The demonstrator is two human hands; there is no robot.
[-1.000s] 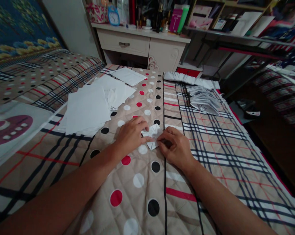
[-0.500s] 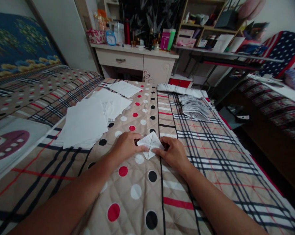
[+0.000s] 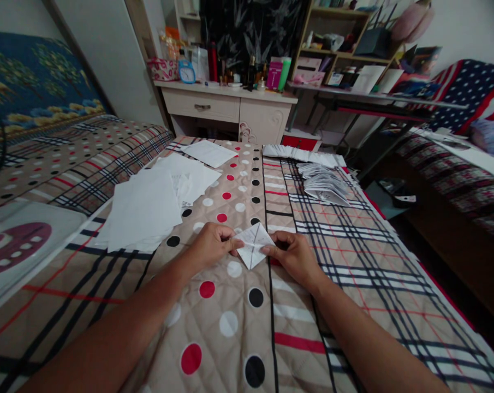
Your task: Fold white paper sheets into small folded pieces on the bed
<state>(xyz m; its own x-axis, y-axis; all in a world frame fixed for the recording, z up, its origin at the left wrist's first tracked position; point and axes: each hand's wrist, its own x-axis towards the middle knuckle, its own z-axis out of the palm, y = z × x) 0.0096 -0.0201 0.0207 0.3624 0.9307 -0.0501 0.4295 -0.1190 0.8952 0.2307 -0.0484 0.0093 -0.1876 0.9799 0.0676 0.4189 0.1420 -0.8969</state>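
Observation:
A small white folded paper (image 3: 253, 248), diamond-shaped with crease lines crossing at its middle, is held just over the quilted bedspread. My left hand (image 3: 214, 243) pinches its left corner between thumb and fingers. On the opposite side my right hand (image 3: 293, 255) grips the right corner, its thumb lying on top of the paper. Left of my hands lies a loose pile of white paper sheets (image 3: 142, 210). Beyond my right hand sits a row of folded papers (image 3: 322, 185), stacked against each other.
A long white folded strip (image 3: 304, 155) lies at the bed's far edge, and another sheet (image 3: 209, 153) to its left. A clear plastic-looking case (image 3: 66, 218) with a purple print is at left. Behind the bed stands a white dresser (image 3: 226, 103) bearing bottles and a blue clock (image 3: 186, 71).
My left hand's fingers have shifted slightly at the paper's left corner, so the left thumb covers less of it. The camera view has tipped slightly. Both hands still hold the paper.

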